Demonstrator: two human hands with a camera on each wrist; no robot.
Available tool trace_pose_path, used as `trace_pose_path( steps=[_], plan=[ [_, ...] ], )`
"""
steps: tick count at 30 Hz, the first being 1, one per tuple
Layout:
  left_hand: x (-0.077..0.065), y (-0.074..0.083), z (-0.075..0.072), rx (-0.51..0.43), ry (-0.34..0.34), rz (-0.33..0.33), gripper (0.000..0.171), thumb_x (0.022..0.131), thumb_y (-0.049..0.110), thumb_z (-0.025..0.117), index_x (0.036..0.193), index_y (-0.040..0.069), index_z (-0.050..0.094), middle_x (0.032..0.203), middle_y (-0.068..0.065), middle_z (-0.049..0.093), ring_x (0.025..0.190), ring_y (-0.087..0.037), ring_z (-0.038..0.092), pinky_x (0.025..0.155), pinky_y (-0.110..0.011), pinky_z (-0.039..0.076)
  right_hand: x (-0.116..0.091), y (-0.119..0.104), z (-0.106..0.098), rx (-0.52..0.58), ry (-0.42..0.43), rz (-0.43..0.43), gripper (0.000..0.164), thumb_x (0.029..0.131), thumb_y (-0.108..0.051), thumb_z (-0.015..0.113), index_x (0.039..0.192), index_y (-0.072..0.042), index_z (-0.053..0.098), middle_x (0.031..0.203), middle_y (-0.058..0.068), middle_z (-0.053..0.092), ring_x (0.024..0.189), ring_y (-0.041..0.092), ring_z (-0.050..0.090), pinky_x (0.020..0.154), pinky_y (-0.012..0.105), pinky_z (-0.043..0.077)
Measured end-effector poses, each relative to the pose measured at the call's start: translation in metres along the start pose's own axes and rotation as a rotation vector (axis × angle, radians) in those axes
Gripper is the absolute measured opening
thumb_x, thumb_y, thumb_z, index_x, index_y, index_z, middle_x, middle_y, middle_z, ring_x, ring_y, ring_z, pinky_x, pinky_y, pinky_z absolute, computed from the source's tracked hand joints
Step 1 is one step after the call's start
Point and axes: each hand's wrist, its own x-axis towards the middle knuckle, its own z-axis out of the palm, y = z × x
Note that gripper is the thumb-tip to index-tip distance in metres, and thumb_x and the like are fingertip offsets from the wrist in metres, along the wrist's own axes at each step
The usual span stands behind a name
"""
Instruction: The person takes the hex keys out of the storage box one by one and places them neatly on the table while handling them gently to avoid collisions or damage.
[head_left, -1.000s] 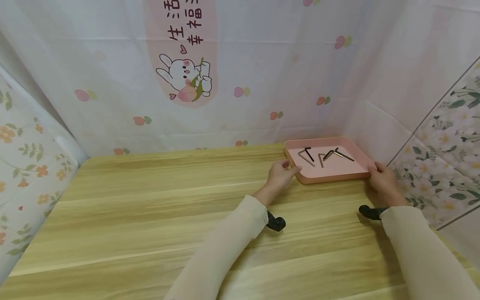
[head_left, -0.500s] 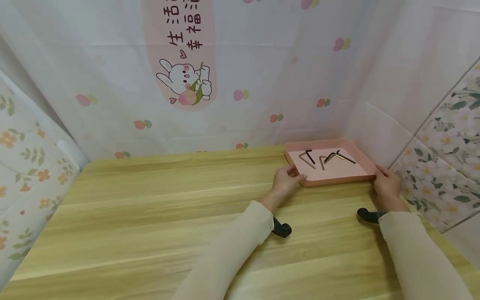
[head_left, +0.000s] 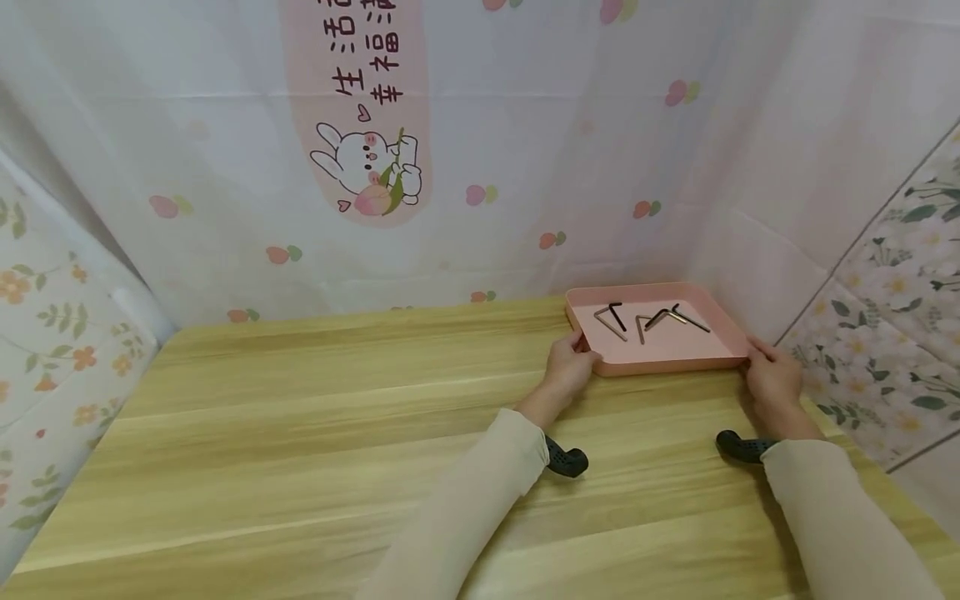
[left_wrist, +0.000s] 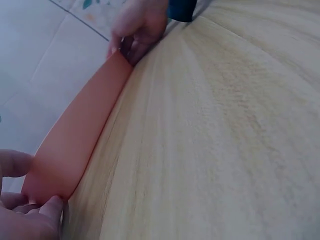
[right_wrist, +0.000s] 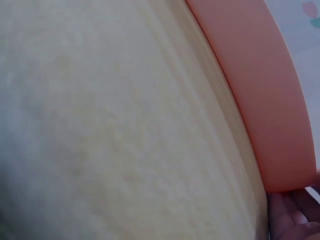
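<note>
A shallow pink tray (head_left: 697, 343) sits at the far right of the wooden table, by the corner of the curtains. Several L-shaped hex keys lie loose in it, some dark, some brassy, among them a black hex key (head_left: 617, 317). My left hand (head_left: 567, 367) grips the tray's near left corner, its thumb at the wall and fingertips at the bottom edge. On the near right corner, my right hand (head_left: 774, 379) holds the tray, its fingers tucked low at the corner in the right wrist view. Much of the right fingers is hidden behind the tray.
The wood-grain table (head_left: 315, 433) stretches left and toward me. A white printed curtain (head_left: 480, 150) hangs along its back edge, and a flowered curtain (head_left: 900, 292) stands close beside my right hand. Dark wrist mounts (head_left: 566, 460) stick out from both sleeves.
My left hand has shifted down along the tray's left side to its near corner. The right hand has stayed at its corner. The whole head view has dropped slightly.
</note>
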Motion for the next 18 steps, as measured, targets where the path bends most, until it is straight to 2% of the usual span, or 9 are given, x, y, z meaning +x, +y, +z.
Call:
trace_pose_path(
  steps=[2,6,9,11,13,16,18],
  plan=[
    [0.001,0.000,0.000,-0.010,-0.006,0.008,0.064,0.092,-0.006,0.060,0.153,-0.002,0.040,0.154,-0.016,0.049,0.144,-0.023,0.047,0.116,-0.036,0.044,-0.001,-0.001,-0.001,-0.002,-0.003,-0.002,0.050,0.108,-0.027,0.039,0.156,-0.014,0.036,0.166,0.007,0.025,0.147,0.008,0.036,0.079,-0.002,0.046],
    [0.000,-0.002,-0.002,-0.017,0.002,0.032,0.065,0.093,-0.007,0.056,0.154,-0.003,0.035,0.157,-0.016,0.045,0.146,-0.023,0.042,0.118,-0.035,0.040,-0.005,-0.002,-0.003,-0.147,-0.041,-0.034,0.051,0.109,-0.032,0.034,0.157,-0.015,0.032,0.166,0.008,0.023,0.151,0.017,0.030,0.100,0.009,0.044],
    [-0.002,-0.001,-0.007,-0.009,0.031,0.056,0.064,0.093,-0.008,0.055,0.154,-0.004,0.035,0.155,-0.017,0.046,0.146,-0.024,0.043,0.118,-0.035,0.040,-0.009,-0.003,-0.002,-0.219,-0.081,-0.060,0.053,0.109,-0.033,0.031,0.158,-0.015,0.029,0.166,0.010,0.021,0.152,0.022,0.028,0.108,0.014,0.042],
    [-0.002,-0.001,-0.010,-0.004,0.047,0.069,0.063,0.093,-0.009,0.053,0.153,-0.005,0.035,0.154,-0.019,0.048,0.144,-0.025,0.044,0.118,-0.035,0.040,-0.012,-0.005,0.000,-0.231,-0.099,-0.067,0.054,0.108,-0.034,0.031,0.158,-0.015,0.029,0.167,0.011,0.020,0.152,0.021,0.027,0.105,0.011,0.043],
    [-0.003,0.001,-0.014,0.011,0.054,0.075,0.061,0.094,-0.008,0.052,0.153,-0.005,0.035,0.153,-0.019,0.048,0.144,-0.025,0.045,0.117,-0.035,0.041,-0.014,-0.006,0.003,-0.223,-0.105,-0.072,0.054,0.108,-0.034,0.031,0.158,-0.015,0.030,0.167,0.012,0.021,0.152,0.020,0.029,0.094,0.005,0.047],
    [-0.004,0.002,-0.019,0.030,0.045,0.082,0.062,0.095,-0.007,0.050,0.154,-0.003,0.033,0.157,-0.018,0.044,0.146,-0.025,0.042,0.118,-0.035,0.040,-0.017,-0.006,0.006,-0.250,-0.108,-0.106,0.054,0.108,-0.034,0.032,0.158,-0.013,0.032,0.166,0.015,0.024,0.152,0.023,0.030,0.079,-0.001,0.044],
    [-0.005,0.001,-0.024,0.041,0.038,0.088,0.062,0.097,-0.006,0.049,0.156,-0.002,0.031,0.159,-0.016,0.041,0.147,-0.024,0.039,0.119,-0.036,0.038,-0.019,-0.006,0.006,-0.284,-0.115,-0.138,0.054,0.109,-0.035,0.033,0.157,-0.010,0.035,0.164,0.017,0.028,0.149,0.024,0.035,0.074,-0.001,0.043]
  ],
)
